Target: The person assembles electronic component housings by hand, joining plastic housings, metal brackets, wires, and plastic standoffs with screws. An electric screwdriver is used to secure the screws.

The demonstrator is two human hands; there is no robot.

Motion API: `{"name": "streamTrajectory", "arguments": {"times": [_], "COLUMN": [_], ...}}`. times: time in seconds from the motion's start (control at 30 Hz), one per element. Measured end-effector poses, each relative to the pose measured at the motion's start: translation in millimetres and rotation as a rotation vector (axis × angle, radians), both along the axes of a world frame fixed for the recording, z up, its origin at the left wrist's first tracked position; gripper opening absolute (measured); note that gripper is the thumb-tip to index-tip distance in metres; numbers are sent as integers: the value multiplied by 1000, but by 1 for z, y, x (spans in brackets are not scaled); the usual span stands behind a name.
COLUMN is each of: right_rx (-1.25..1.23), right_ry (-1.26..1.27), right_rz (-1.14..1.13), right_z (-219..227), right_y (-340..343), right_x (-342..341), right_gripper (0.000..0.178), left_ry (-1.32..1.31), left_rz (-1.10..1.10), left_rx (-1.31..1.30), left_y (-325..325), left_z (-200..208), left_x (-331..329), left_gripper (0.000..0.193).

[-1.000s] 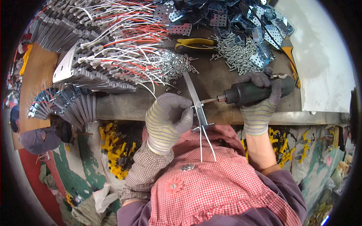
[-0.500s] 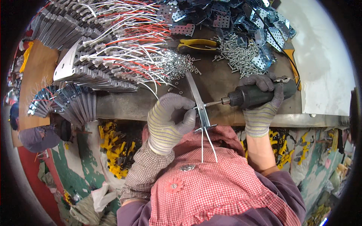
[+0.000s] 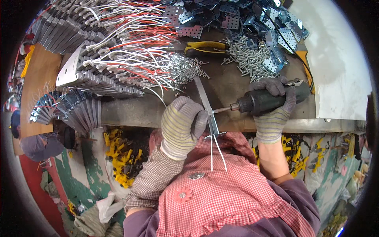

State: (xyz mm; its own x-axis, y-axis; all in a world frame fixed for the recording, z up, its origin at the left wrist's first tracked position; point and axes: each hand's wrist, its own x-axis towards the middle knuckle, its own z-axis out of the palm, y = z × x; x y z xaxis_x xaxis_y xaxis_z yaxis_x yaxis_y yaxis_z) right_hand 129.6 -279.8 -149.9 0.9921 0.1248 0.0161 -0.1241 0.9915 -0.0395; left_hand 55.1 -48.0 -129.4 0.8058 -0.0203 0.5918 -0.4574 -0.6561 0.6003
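Observation:
My left hand (image 3: 182, 125), in a striped grey work glove, is closed against the left side of a narrow metal bar (image 3: 203, 94). Its fingertips are hidden, so what they pinch cannot be made out. The bar slants over the table's front edge; two white wires (image 3: 213, 154) hang from its near end in front of the apron. My right hand (image 3: 274, 108), gloved too, is wrapped round a black power screwdriver (image 3: 258, 101). The tool lies level, and its bit (image 3: 223, 109) points left and meets a screw at the bar's right side.
Behind my left hand are stacked grey metal parts with white and red wires (image 3: 134, 47) and a pile of nuts (image 3: 185, 68). Yellow-handled pliers (image 3: 206, 48), loose screws (image 3: 250, 57) and perforated metal plates (image 3: 233, 19) lie farther back. A black cable (image 3: 294, 51) runs at right.
My left hand has turned and shifted slightly right, its finger and thumb pinch at the bar becoming a more closed grip. The screwdriver has moved slightly left.

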Motion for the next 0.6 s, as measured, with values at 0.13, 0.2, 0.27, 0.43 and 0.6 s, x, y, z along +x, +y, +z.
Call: {"name": "streamTrajectory", "arguments": {"times": [0.13, 0.2, 0.27, 0.43, 0.6], "right_rx": [24, -16, -59, 36, 44], "right_ry": [15, 36, 56, 64, 17], "right_rz": [32, 25, 19, 53, 26], "right_z": [4, 6, 6, 0, 3], "right_y": [1, 1, 2, 1, 7], "right_x": [1, -1, -1, 4, 3], "right_gripper": [33, 32, 32, 30, 29], "left_ry": [13, 10, 56, 14, 72], "left_rz": [11, 15, -23, -56, -44], "left_rx": [-19, -13, -32, -24, -75], "left_y": [-2, -3, -4, -6, -5], "left_z": [-3, -4, -4, -7, -13], "left_x": [0, 1, 1, 7, 6], "left_gripper": [13, 12, 12, 13, 11]}}
